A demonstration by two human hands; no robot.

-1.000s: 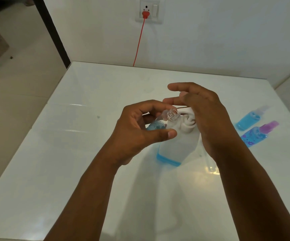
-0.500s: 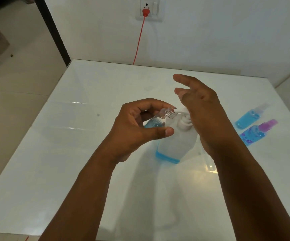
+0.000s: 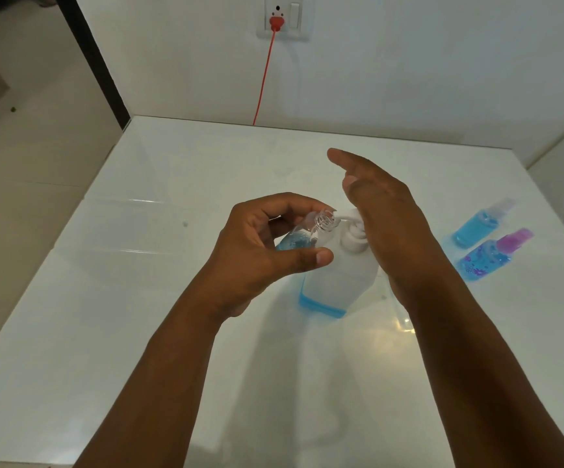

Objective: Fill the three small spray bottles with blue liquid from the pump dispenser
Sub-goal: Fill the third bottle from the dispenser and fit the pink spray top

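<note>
My left hand (image 3: 257, 251) grips a small clear spray bottle (image 3: 302, 233) without its cap, tilted, its threaded mouth right at the white nozzle of the pump dispenser (image 3: 338, 275). Some blue liquid sits in the small bottle's lower part. The dispenser is frosted, with only a thin blue layer at its base. My right hand (image 3: 388, 214) rests over the pump head, fingers stretched out. Two capped spray bottles lie on the table at the right: one with a clear cap (image 3: 479, 224) and one with a purple cap (image 3: 493, 256), both holding blue liquid.
The white glossy table (image 3: 139, 332) meets a white wall at the back. A red cable (image 3: 263, 79) hangs from a wall socket (image 3: 284, 16) down behind the table. Tiled floor lies past the left edge.
My right hand's fingers have lifted and stretched forward over the pump head. The small bottle's mouth stays at the nozzle; the left hand has barely moved.
</note>
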